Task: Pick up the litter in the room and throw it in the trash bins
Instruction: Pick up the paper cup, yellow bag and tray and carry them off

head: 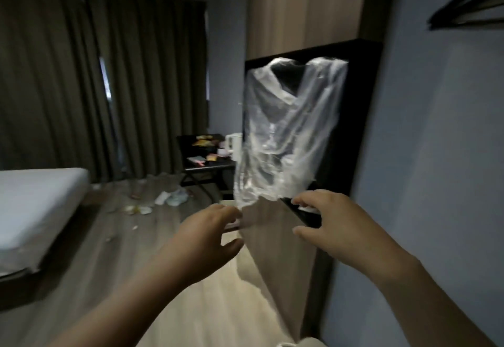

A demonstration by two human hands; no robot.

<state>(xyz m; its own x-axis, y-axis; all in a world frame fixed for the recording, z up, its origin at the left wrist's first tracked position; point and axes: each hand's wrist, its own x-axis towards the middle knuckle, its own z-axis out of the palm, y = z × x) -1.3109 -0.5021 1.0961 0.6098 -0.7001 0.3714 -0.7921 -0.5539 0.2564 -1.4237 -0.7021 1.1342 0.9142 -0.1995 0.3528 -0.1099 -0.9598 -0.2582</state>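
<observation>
Dim room. White-sheeted bed [41, 196] left; scattered paper and plastic litter [163, 199] on the wood floor beyond, well ahead. Clear crumpled plastic bag [286, 134] billows mid-air. Step: likely readying the bag, collecting not begun. Next: secure the hem, walk to the litter. Left hand [207, 235] and right hand [335, 224] half spread at the hem, thumbs apart from fingers; grip too blurred to tell.

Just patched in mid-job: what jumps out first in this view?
A clear plastic bag billows upright in front of the dark cabinet niche, centre-right, with the left hand and right hand spread open just below it. Beyond, litter is strewn over the wood floor by the curtains, near a cluttered side table.
</observation>
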